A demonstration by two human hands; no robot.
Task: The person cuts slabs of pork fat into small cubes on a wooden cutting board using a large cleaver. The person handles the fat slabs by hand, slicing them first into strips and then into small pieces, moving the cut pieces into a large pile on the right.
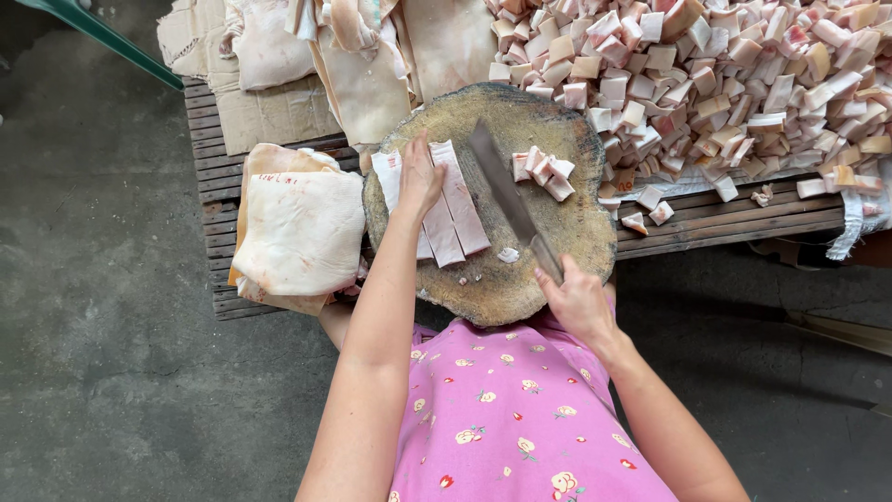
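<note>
Left hand [420,177] flat on pork strips [444,206] — right hand [578,299] fingers wrapped round cleaver [509,197].

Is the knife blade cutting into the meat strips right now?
No, the knife lies on the bare board, right of the strips.

light: soft, even daylight | shadows: faint | glare: none | focus: sharp | edges: slight wide-angle stretch

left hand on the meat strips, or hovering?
Touching. Head view shows the left hand pressed flat on the meat strips atop the round chopping block, no gap visible.
</note>
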